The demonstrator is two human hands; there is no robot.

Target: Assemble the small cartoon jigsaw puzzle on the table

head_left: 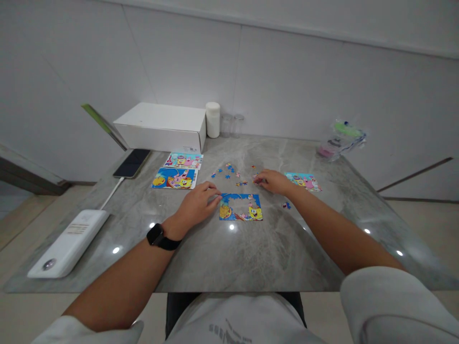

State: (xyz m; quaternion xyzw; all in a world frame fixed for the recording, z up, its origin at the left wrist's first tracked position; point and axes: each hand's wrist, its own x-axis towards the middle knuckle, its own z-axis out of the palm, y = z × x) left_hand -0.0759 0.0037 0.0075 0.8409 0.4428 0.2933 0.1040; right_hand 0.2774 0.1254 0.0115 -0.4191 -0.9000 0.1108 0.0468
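A partly assembled jigsaw puzzle lies in front of me, its cartoon border joined around a gap showing the grey table. My left hand, with a black watch on the wrist, rests at the puzzle's upper left edge, fingers slightly apart and holding nothing. Beyond the puzzle's upper right corner, my right hand has its fingertips pinched on a small puzzle piece, mostly hidden by the fingers. Several loose pieces are scattered behind the puzzle. A couple more pieces lie to its right.
Picture cards lie at left, and another card sits beyond my right forearm. A phone is cabled to a white power bank. Along the back stand a white box, a white bottle, clear glasses and a plastic bag.
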